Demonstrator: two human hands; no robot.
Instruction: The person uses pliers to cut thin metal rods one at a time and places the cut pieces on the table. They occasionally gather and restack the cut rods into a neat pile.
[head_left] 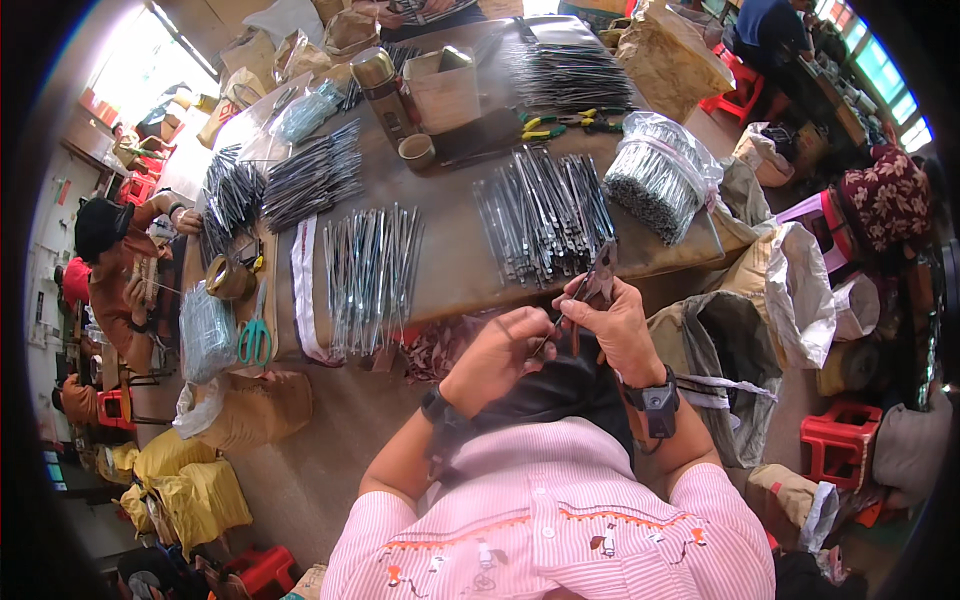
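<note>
My right hand (pixel 622 318) is wrapped round a pair of pliers (pixel 602 270), their jaws pointing up near the table's front edge. Just left of it, my left hand (pixel 502 348) is closed with bent fingers. What it pinches, if anything, is too small and dark to make out. Right beyond my hands lies a pile of thin metal strips (pixel 550 215) at the table's edge. To the left of that pile, more slim metal strips (pixel 370 275) lie side by side.
A plastic-wrapped bundle of rods (pixel 655 180) lies at right, near yellow-handled pliers (pixel 543 131). Farther back stand a flask (pixel 380 85) and a cup (pixel 416 151). Teal scissors (pixel 256 338) lie at left. A co-worker (pixel 125 270) sits at left; open sacks (pixel 720 340) stand at right.
</note>
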